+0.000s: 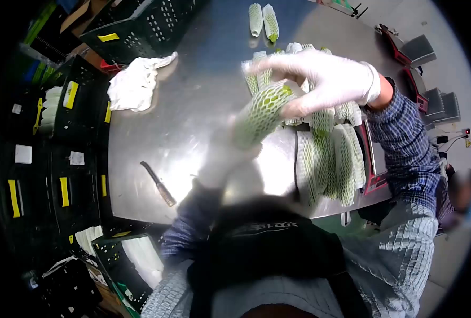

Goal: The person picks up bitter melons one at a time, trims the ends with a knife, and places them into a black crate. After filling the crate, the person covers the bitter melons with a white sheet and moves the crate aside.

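Note:
A green vegetable in a white foam net (267, 110) is held tilted above the table, its bare-looking green tip towards the upper right. My right hand (323, 79), in a white glove, curls its thumb and fingers around the upper end. Blurred by motion, my left hand (227, 156) is at the lower end; its fingers are hard to make out. Beneath and beyond my right hand, several more netted vegetables (328, 159) lie in a row, partly hidden by it. Two netted pieces (263, 22) are set apart at the far edge.
A knife (158, 184) lies on the metal table (203, 79), left of my left hand. A crumpled white cloth (140, 84) is at the left edge. Black crates (134, 32) with yellow tags line that side. A red scale (374, 180) is at the right. Another person (460, 199) is at far right.

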`<state>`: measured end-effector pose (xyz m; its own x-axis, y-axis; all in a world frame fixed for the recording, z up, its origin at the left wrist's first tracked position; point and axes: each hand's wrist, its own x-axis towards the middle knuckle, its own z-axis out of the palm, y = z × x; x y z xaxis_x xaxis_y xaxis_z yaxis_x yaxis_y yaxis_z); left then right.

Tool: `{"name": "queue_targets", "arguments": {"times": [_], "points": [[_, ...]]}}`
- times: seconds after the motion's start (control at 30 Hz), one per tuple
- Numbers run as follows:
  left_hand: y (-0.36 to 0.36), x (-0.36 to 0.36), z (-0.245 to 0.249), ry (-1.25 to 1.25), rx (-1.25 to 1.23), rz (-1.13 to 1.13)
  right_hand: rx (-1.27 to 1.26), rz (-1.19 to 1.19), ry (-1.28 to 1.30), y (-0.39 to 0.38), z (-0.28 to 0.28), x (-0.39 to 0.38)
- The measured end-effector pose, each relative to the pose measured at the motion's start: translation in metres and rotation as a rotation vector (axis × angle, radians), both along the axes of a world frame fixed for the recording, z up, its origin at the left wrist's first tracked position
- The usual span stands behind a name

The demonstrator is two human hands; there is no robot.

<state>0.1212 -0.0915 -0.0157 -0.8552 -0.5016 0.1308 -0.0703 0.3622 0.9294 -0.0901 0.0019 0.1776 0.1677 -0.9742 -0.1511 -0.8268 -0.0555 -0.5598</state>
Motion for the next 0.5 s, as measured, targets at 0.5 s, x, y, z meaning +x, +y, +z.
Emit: {"name": "queue_targets", "arguments": {"times": [0.5], "points": [[0.098,0.054,0.004,-0.058,0.268,0.101,-0.499,-0.712,-1.263,0.063,-0.127,0.139]]}}
